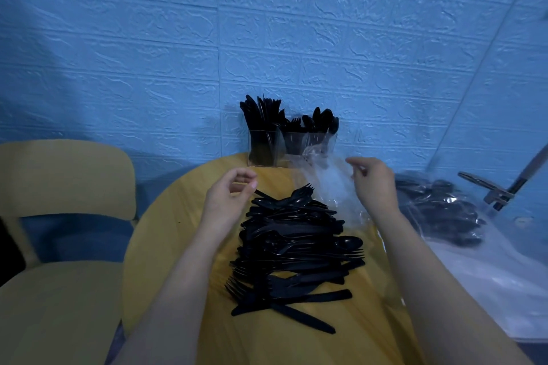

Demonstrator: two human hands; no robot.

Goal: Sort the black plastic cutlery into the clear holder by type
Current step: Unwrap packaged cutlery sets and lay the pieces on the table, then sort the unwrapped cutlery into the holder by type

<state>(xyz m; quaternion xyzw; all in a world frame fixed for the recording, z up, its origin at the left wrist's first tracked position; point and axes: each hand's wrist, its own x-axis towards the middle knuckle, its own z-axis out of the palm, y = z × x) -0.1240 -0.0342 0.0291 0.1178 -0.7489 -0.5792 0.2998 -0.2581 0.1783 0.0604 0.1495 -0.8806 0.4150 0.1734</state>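
1. Blue textured wall panels [267, 38] form the background; a round yellow table [166, 246] stands against them.
2. Clear holder [292, 147], at the table's far edge against the wall: knives fill its left compartment, forks the middle, spoons the right.
3. Cutlery pile [296, 249], unsorted black forks, knives and spoons, lies on the table nearer the viewer than the holder.
4. Left hand [225, 201], left of the pile's far end; fingers loosely curled, thumb and forefinger close together. Whether they pinch anything cannot be told.
5. Right hand [375, 184], right of the pile, over a crumpled clear plastic bag [329, 184]; fingers curled, grip on the bag uncertain.
6. Yellow chair [59, 216], left of the table.
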